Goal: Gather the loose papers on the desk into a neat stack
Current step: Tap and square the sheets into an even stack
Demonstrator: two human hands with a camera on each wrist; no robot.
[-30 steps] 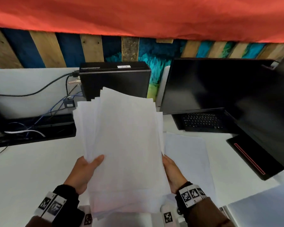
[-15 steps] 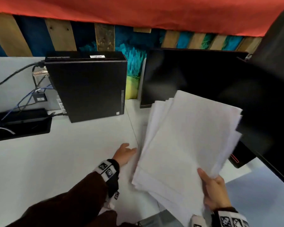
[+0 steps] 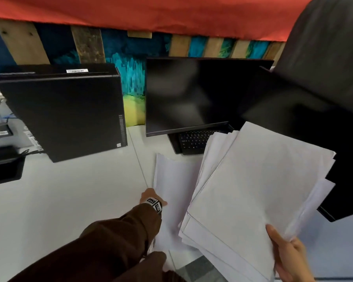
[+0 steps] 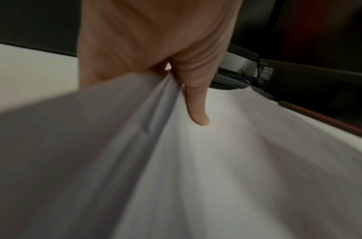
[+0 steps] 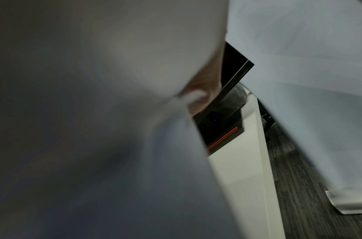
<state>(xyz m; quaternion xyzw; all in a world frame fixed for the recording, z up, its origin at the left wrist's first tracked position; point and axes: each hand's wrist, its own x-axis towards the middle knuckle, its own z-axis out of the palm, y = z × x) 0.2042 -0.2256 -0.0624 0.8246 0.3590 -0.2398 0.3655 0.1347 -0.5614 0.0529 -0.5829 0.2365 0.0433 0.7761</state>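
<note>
The right hand (image 3: pixel 289 255) grips a fanned sheaf of papers (image 3: pixel 251 186) at its near right corner, thumb on top and fingers curled beneath; it is held up off the table (image 3: pixel 65 200), tilted toward two o'clock, probably to keep the gathered sheets out of the way while the other hand collects more; the edges are splayed, so the sheaf is not yet squared. In the right wrist view the paper fills most of the frame and only a bit of the hand shows.

The left hand (image 3: pixel 151 197) reaches forward to twelve o'clock, arm extended in a brown sleeve (image 3: pixel 118 241); it pinches the near left edge of the loose sheets (image 3: pixel 173 186) that lie on the table just left of the held sheaf; the left wrist view shows that edge lifted and gathered, a finger (image 4: pixel 196 103) pressed on top of the sheet and the rest of the hand under the fold; taking the edge rather than the flat face is likely the only way to lift thin paper off a smooth top.

At ten o'clock stands a black computer case (image 3: pixel 65 110); at twelve o'clock a dark monitor (image 3: pixel 188 94) with a keyboard (image 3: pixel 194 139) below it; the held sheaf overlaps the keyboard's right end in view.

My reading: the pickup of the last sheets is under way; joining and squaring remain.
</note>
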